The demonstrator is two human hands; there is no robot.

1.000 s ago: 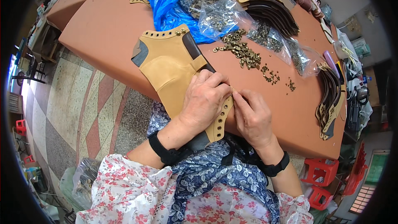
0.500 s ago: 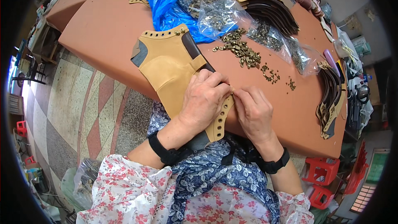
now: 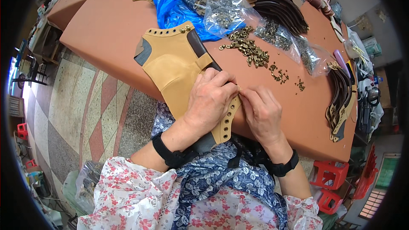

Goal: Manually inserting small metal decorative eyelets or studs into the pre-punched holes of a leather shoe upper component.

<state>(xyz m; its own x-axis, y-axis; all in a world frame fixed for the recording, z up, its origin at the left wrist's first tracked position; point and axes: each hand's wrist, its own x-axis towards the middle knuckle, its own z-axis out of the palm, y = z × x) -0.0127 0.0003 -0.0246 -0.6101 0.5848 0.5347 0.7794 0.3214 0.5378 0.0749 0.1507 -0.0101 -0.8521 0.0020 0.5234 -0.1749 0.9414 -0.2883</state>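
A tan leather boot upper (image 3: 170, 70) lies slanted from the table's near edge toward my lap. It has dark brown and grey panels and eyelet rows along both ends. My left hand (image 3: 211, 98) is closed on its near part, thumb and forefinger pinching close to the top of the eyelet strip (image 3: 228, 121). My right hand (image 3: 262, 108) meets it there, its fingertips pinched together at the strip's edge. Whatever sits between those fingertips is too small and hidden to name. Two brass-coloured metal hooks (image 3: 184, 28) show at the upper's far corner.
Brass-coloured hooks (image 3: 255, 55) and small rivets (image 3: 279, 74) lie loose beyond my right hand. Behind them are clear bags of metal parts (image 3: 272, 34) and a blue plastic bag (image 3: 170, 6). Stacked uppers (image 3: 281, 10) stand at the back, more (image 3: 338, 98) at the right edge.
My right hand has shifted very slightly to the right. The far end of the upper has risen a little in the picture. Both hands keep their pinch at the strip.
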